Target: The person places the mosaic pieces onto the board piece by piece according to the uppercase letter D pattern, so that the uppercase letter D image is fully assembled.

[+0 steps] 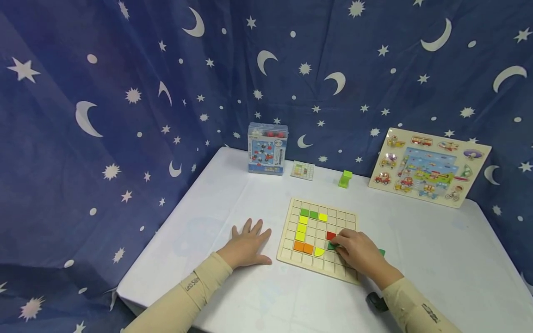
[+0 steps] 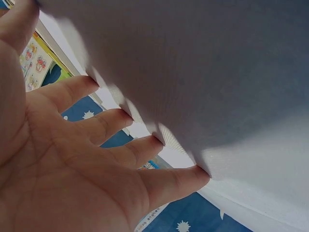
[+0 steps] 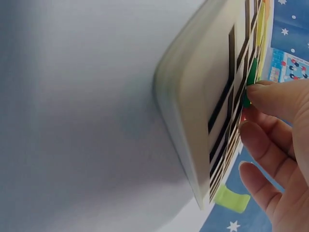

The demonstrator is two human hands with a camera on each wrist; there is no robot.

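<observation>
A wooden grid board (image 1: 287, 253) lies on the table, with green, yellow and orange tiles set in a C-like line and a red square (image 1: 331, 236) at its right. My right hand (image 1: 361, 251) is over the board's right side, thumb and fingers pinching a dark green tile (image 1: 331, 246) just below the red square. In the right wrist view the thumb presses this green tile (image 3: 251, 79) at the grid. My left hand (image 1: 246, 246) rests on the white tablecloth left of the board, fingers spread, its fingertips on the cloth in the left wrist view.
Behind the board stand a boxed molecule model set (image 1: 266, 150), a small pattern card (image 1: 302, 170) and a lime green block (image 1: 345, 179). A vehicle picture puzzle (image 1: 430, 167) leans at the back right. Another green piece (image 1: 381, 252) shows beyond my right hand; a black object (image 1: 376, 302) is near that wrist.
</observation>
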